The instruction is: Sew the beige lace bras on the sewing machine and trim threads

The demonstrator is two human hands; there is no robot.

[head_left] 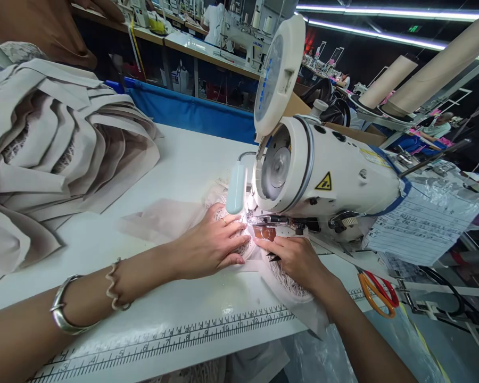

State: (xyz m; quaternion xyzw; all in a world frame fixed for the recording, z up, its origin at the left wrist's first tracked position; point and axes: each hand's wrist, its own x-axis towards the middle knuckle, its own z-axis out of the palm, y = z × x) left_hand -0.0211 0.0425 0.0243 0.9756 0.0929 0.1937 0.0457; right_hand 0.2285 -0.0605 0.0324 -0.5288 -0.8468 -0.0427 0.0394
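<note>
A white sewing machine (343, 170) stands over the table, with its lit needle area close to both hands. My left hand (213, 244) lies flat, fingers stretched, on pale pink lace fabric (223, 213) just left of the needle. To the right of the needle, my right hand (297, 260) is closed, its index finger pointing at the lit spot. A small black pointed tool (273, 257) sticks out from under its fingers; most of it is hidden by the hand. Below that hand, a lace piece with a smooth border (289, 284) hangs toward the table's front edge.
A heap of pale fabric pieces (59, 138) covers the table's left side. A pale blue lamp (235, 189) hangs beside the needle. Orange and red scissors (377, 292) lie at the right. A printed ruler (175, 340) follows the front edge. Thread cones (389, 82) stand behind.
</note>
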